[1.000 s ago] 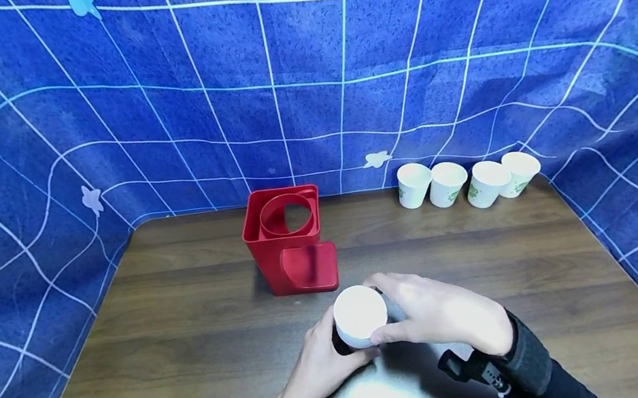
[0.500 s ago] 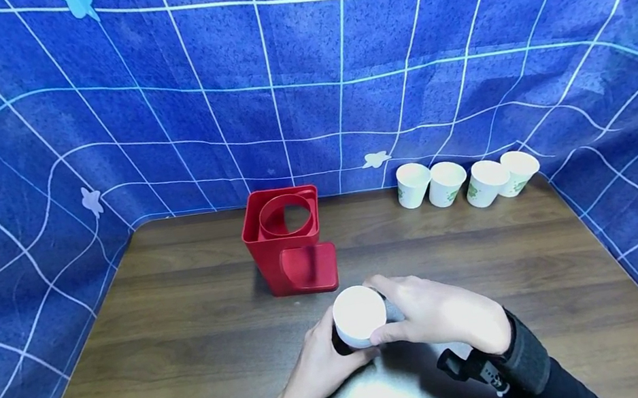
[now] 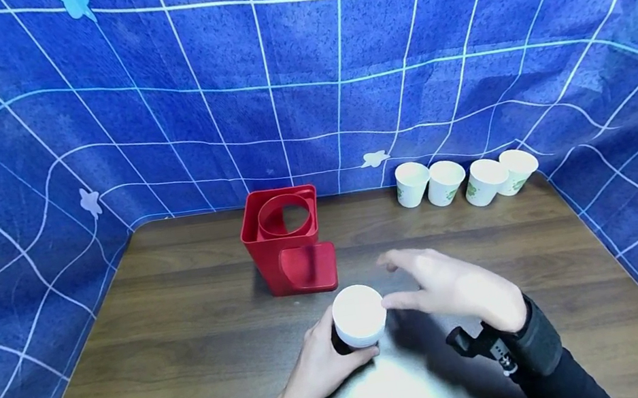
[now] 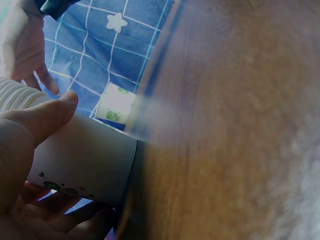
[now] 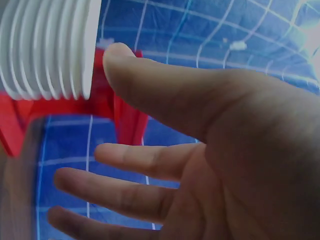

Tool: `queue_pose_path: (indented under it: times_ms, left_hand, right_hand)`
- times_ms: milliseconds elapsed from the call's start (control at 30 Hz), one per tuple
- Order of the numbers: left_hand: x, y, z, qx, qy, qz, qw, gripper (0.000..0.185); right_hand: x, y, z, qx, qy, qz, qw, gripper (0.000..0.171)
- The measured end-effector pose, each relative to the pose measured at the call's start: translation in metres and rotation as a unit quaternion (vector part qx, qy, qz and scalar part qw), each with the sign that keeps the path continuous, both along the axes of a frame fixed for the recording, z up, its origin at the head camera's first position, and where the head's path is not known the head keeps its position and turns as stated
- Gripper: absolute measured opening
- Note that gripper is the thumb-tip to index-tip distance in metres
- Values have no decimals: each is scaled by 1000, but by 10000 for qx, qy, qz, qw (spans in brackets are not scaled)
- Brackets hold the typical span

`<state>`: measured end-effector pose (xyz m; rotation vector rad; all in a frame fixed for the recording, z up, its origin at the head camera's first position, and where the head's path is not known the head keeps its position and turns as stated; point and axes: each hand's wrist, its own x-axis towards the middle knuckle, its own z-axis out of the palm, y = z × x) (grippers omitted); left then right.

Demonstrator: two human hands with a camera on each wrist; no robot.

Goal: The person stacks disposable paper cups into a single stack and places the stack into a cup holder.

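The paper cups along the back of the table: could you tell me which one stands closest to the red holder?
The leftmost cup of the four in the row; the other three stand farther right, away from the red holder.
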<state>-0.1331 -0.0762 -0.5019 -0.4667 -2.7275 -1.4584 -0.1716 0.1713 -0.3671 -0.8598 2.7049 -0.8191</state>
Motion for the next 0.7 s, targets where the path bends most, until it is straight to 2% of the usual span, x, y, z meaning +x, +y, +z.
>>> queue_pose_path:
  times_ms: [200,400,500,700]
  left_hand:
    - [0,1,-1,2,-13,34,10000,84]
    - [0,0,-1,27,19,47,10000,83]
    - [0,0,-2,61,24,37,10000,83]
    - [0,0,-1,79,36,8,10000,82]
  right_hand:
    - [-14,21,0,-140,527,-573,9969,57]
    - [-31,38,-1,-633,540,-1128,9901,56]
    - [-42,46,-5,-893,680,-1523,9819,61]
    - [-65,65,-20,-1163,1313,-2329,9565,69]
